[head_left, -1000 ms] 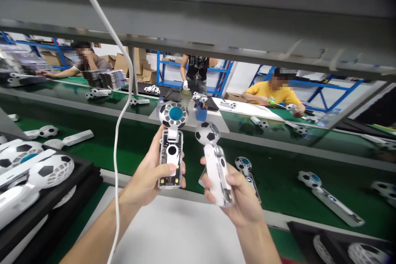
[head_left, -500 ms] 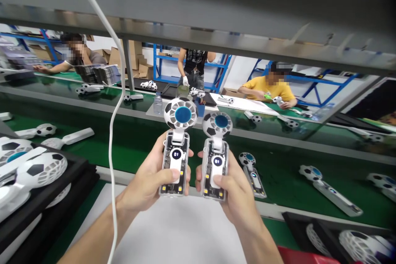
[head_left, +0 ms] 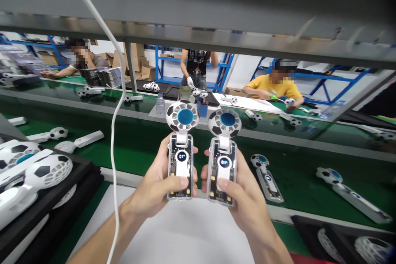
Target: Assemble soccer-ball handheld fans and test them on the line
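My left hand (head_left: 159,181) is wrapped round a handheld fan (head_left: 181,167) with a clear body, a football-patterned head and a blue centre. Its thumb lies on the white strip below a small round display that is lit. A matching fan (head_left: 223,171) is upright in my right hand (head_left: 244,185), the thumb on its white strip and its display lit too. The two fans stand side by side, slightly apart, above a white sheet (head_left: 182,235). Beyond my right hand, another clear fan (head_left: 269,183) lies on the green surface.
Black foam trays (head_left: 62,198) with white football fans are at the left. A white cable (head_left: 113,148) hangs in front of my left forearm. More fans lie on the green belt (head_left: 136,140). A grey beam (head_left: 198,8) crosses overhead. Several people work opposite.
Both fans and my hands have shifted slightly right in view. The displays now show a small green mark beside the digits. The co-worker in yellow has moved the held fan a little.
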Available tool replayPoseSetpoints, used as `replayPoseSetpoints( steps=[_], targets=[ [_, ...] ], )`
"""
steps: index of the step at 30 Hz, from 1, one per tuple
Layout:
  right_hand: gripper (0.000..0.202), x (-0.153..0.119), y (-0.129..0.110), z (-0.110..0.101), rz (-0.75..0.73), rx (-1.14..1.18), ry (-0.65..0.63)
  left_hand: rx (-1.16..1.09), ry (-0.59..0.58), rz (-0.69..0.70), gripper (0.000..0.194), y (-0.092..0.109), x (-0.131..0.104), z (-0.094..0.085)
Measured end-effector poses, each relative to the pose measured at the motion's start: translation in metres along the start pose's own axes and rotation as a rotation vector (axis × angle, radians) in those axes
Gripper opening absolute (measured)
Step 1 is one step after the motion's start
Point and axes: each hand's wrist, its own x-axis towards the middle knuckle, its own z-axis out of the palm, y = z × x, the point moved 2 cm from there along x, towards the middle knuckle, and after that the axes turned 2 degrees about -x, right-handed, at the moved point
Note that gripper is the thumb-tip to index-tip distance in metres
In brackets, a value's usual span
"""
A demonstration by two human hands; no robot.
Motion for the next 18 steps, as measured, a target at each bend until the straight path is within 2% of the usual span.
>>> replayPoseSetpoints(
  steps=[3, 9, 18],
  targets=[
    [0.067, 0.0001, -0.0024, 0.0032, 0.024, 0.046, 0.034, 0.012, 0.022, -0.001, 0.066, 0.0006, -0.0005, 0.0003],
    [0.068, 0.0016, -0.0011, 0.0042, 0.015, 0.018, 0.071, 0.018, -0.001, -0.003, 0.059, 0.0007, -0.0022, 0.0004],
    [0.07, 0.0015, 0.0005, 0.0025, 0.028, -0.02, 0.059, -0.023, -0.019, -0.011, 0.055, -0.001, -0.0005, -0.0001]
  ],
)
